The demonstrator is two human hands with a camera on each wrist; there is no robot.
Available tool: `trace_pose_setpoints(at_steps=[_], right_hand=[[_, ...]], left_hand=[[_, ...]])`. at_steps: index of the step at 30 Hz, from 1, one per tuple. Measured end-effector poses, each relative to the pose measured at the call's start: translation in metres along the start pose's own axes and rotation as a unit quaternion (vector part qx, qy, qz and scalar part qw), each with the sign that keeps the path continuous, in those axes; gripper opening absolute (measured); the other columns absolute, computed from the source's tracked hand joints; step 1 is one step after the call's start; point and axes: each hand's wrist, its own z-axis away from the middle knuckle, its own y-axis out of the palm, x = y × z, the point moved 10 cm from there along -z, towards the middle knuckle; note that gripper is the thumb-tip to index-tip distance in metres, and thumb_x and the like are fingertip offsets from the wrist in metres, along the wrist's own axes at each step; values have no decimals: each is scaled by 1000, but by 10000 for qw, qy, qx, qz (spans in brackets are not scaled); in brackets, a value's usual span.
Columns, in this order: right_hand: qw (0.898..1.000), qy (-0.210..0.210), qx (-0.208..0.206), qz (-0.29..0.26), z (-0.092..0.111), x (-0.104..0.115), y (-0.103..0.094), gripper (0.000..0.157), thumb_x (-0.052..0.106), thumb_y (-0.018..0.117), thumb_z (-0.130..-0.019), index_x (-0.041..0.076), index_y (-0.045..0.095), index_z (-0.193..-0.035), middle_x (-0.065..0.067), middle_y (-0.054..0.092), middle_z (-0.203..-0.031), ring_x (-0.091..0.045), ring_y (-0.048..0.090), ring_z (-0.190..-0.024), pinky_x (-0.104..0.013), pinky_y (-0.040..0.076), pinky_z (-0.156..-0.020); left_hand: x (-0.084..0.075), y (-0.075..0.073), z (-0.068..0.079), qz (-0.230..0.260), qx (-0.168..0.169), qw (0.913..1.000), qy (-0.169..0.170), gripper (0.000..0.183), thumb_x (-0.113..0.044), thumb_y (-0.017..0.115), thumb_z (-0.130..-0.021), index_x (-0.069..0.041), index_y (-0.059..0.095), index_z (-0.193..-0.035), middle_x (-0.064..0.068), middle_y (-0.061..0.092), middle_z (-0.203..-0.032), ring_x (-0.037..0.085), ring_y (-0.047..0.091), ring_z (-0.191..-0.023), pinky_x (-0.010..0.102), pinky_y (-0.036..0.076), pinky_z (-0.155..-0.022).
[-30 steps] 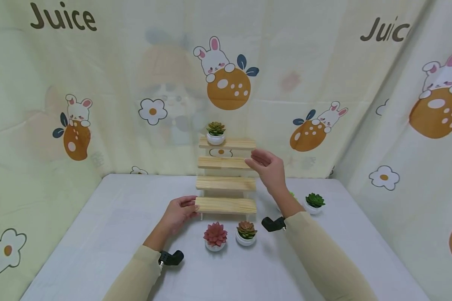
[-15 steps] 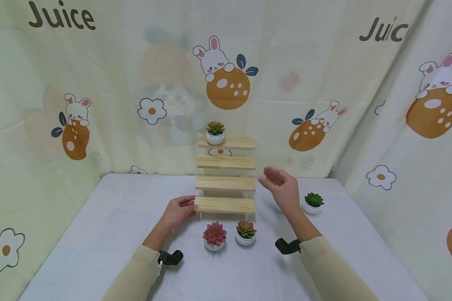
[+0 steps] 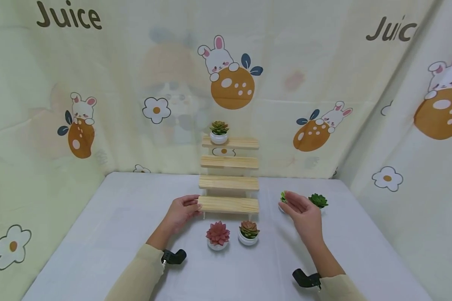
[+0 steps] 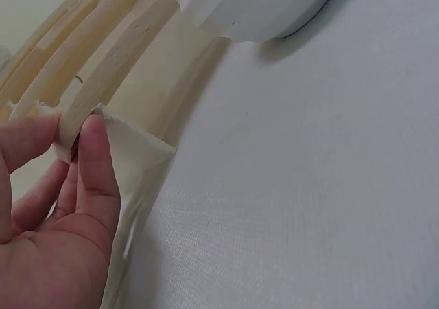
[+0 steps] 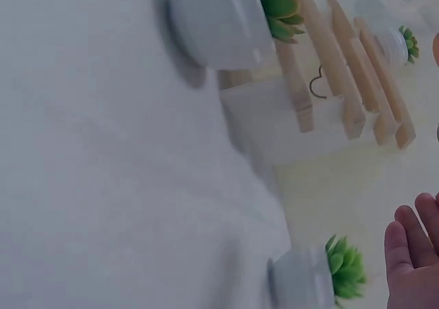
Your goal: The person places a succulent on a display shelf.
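Note:
In the head view my left hand [image 3: 181,213] pinches the left end of the lowest board of a four-step wooden display stand [image 3: 229,205]. The left wrist view shows thumb and fingers gripping that board's end [image 4: 113,69]. My right hand [image 3: 305,215], holding nothing, hovers at the right with its fingers extended. It partly covers a light green potted succulent [image 3: 283,196] and overlaps the pot of a dark green succulent [image 3: 318,200]. In the right wrist view the light green plant [image 5: 345,268] stands close to the fingers. A green-gold succulent [image 3: 219,132] sits on the top board, left side.
Before the stand are a red succulent [image 3: 218,235] and a brownish-green succulent [image 3: 249,232], both in white pots on the white-covered table [image 3: 90,234]. A printed curtain [image 3: 166,150] hangs behind the table and along its sides.
My right hand has moved from beside the stand's upper boards down and right to the green succulents. The left hand keeps its grip on the lowest board.

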Motion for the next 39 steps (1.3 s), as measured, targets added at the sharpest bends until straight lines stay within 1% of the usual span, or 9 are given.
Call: trace_pose_setpoints(at_steps=[7, 10, 14, 17, 22, 25, 29, 33, 39], right_hand=[[9997, 40, -243, 5, 19, -20, -26, 53, 19, 84, -86, 0, 66, -131, -1, 73, -124, 5, 68, -106, -9, 55, -89], [9980, 88, -518, 357, 25, -27, -42, 51, 20, 85, -85, 5, 68, -131, 8, 72, -120, 9, 66, -103, -8, 54, -89], [9906, 88, -889, 1035, 27, -34, -62, 53, 26, 87, -83, 10, 70, -131, 1, 70, -127, 13, 60, -105, -6, 52, -89], [9863, 157, -1124, 1195, 26, -38, -74, 55, 26, 87, -83, 8, 69, -131, -7, 66, -134, 4, 60, -112, -6, 52, -90], [9793, 478, -1409, 1375, 22, -46, -90, 61, 34, 85, -85, 11, 65, -137, -6, 58, -144, -17, 56, -128, -7, 50, -94], [9752, 558, -1511, 1516, 17, -51, -97, 64, 37, 84, -85, 11, 63, -140, -6, 54, -149, -21, 52, -134, -15, 50, -100], [9713, 608, -1622, 1632, 9, -55, -103, 66, 37, 84, -86, 10, 61, -142, -9, 52, -151, -29, 49, -138, -33, 51, -108], [9710, 877, -1544, 1600, 0, -63, -107, 76, 42, 82, -86, 11, 53, -149, -15, 46, -156, -36, 50, -139, -50, 48, -112], [9717, 1292, -1299, 1491, -15, -80, -109, 93, 49, 78, -88, 8, 35, -159, -17, 36, -164, -39, 39, -147, -55, 39, -118]], left_hand=[[-3, 1, 1, 62, 48, 10000, 52, 42, 6, 64, -96, 9, 57, -137, 13, 67, -108, 15, 68, -88, 28, 64, -79], [-1, 2, 0, 91, 93, 9999, 16, 43, 5, 65, -96, 8, 56, -138, 12, 66, -108, 14, 68, -88, 27, 64, -80], [0, 2, -1, 66, 52, 9999, -66, 43, 5, 65, -96, 6, 57, -138, 12, 67, -109, 15, 68, -89, 27, 64, -79], [0, 3, 0, 77, 22, 9999, -92, 43, 5, 65, -95, 6, 58, -137, 12, 67, -109, 15, 68, -89, 27, 64, -79], [-1, 2, 1, 90, 42, 9999, -68, 43, 5, 64, -96, 8, 56, -138, 11, 66, -108, 15, 68, -88, 27, 64, -79], [-2, 2, 1, 90, 40, 9999, -44, 43, 5, 64, -96, 8, 56, -138, 12, 66, -108, 14, 68, -88, 27, 63, -80], [-3, 2, 2, 135, 31, 9999, -44, 43, 5, 64, -96, 8, 56, -138, 11, 65, -108, 14, 67, -88, 27, 63, -80], [-1, 2, 1, 188, 3, 9998, -97, 43, 5, 65, -96, 8, 57, -137, 11, 65, -107, 15, 68, -88, 27, 63, -79], [1, 1, 1, 188, -70, 9997, -137, 41, 5, 65, -95, 7, 58, -136, 13, 66, -108, 17, 68, -89, 28, 64, -78]])
